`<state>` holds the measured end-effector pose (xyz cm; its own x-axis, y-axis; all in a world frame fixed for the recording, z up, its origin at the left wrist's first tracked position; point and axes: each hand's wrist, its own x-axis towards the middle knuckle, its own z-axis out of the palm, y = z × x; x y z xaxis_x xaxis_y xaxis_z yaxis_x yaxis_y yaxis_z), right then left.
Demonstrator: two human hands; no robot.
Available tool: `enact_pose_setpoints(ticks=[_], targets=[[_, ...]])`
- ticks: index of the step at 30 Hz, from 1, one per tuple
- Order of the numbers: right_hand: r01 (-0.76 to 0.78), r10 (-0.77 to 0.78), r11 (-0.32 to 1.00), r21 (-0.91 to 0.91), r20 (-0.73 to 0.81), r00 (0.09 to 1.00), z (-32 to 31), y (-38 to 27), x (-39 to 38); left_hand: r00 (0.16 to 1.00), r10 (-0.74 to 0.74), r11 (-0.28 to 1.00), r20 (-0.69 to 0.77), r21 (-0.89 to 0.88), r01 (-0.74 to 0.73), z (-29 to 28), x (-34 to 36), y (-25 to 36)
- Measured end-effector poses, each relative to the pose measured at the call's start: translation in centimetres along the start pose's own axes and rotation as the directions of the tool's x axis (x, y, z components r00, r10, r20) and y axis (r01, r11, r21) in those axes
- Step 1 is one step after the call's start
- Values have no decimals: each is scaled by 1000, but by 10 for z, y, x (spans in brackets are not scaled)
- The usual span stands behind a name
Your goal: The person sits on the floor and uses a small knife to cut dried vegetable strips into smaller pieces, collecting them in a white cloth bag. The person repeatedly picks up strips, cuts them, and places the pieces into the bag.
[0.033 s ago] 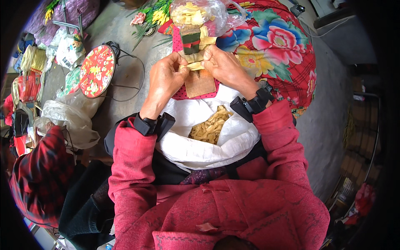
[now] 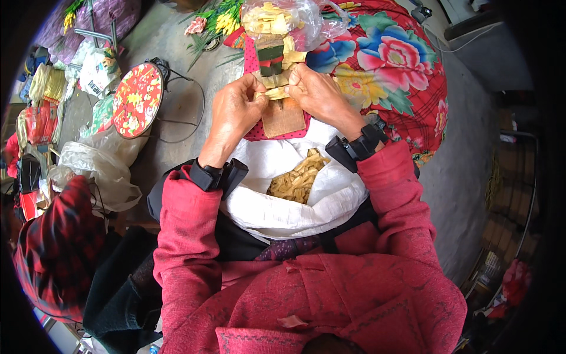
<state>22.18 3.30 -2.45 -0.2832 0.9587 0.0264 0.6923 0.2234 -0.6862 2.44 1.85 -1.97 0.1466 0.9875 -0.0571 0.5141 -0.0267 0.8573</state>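
Observation:
My left hand (image 2: pixel 237 109) and my right hand (image 2: pixel 321 94) are close together, each pinching an end of a short pale-yellow strip (image 2: pixel 276 94), whose material I cannot make out. The strip is held over a small wooden board (image 2: pixel 284 123) that lies on a pink dotted cloth (image 2: pixel 252 64). Just beyond my fingers, a dark green and red band (image 2: pixel 270 61) wraps the board's far part. More flat yellow strips (image 2: pixel 292 58) lie beside it. In my lap, a white woven sack (image 2: pixel 265 213) gapes around a heap of small yellow-brown pieces (image 2: pixel 299 180).
A clear plastic bag (image 2: pixel 318 22) of yellow strips sits at the far end. Red flowered fabric (image 2: pixel 392 56) spreads to the right. Leftward stands a round flowered stool seat (image 2: pixel 138 100), with plastic bags (image 2: pixel 97 165) and a co-worker's plaid sleeve (image 2: pixel 68 236) nearby.

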Motion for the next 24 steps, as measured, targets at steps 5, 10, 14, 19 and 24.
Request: enact_pose_setpoints(ticks=[5,10,14,19,24], targets=[[-91,101,972,-216,38,994,5,9,1,998,19,964,64,264,-35,-7,-3,0],[93,-85,955,283,-41,996,-10,28,11,913,42,989,407,112,-95,-30,-19,23],[168,-151,851,498,-75,986,-55,41,7,683,486,835,545,-59,-547,-16,-37,56],[11,40,811,585,-74,996,-103,54,-5,517,410,812,752,-42,-583,42,-51,85],[279,-195,647,710,-199,960,-104,59,-11,502,267,704,823,189,-685,104,-69,83]])
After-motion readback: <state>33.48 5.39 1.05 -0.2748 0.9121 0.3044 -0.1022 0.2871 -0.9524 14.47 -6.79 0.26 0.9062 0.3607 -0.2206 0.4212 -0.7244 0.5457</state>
